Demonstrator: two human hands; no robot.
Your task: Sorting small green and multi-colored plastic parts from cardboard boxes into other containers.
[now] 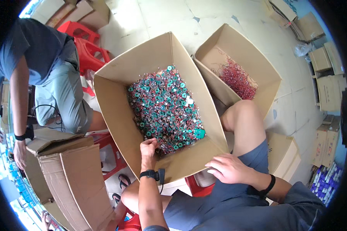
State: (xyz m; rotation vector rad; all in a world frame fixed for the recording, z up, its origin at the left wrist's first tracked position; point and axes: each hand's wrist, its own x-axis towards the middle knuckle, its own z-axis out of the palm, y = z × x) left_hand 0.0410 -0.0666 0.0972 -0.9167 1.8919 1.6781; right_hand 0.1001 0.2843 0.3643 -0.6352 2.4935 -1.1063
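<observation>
A large open cardboard box [189,163] stands in front of me. In it lies a deep heap of small parts [164,109]: teal round discs, red and silver bits, thin wires, a few white pieces. My left hand [148,149] reaches over the near side of the box, at the heap's near edge. Its fingers are closed together, and what they hold, if anything, is hidden. My right hand [229,168] lies by the box's near right rim, next to my thigh. Its fingers stretch out loosely with nothing in them.
A second cardboard box [272,79] with red wired parts [239,79] stands on the right. At left, a person [61,77] sits near red stools [89,54] and a tall open carton [71,181]. More cartons [327,144] line the right wall.
</observation>
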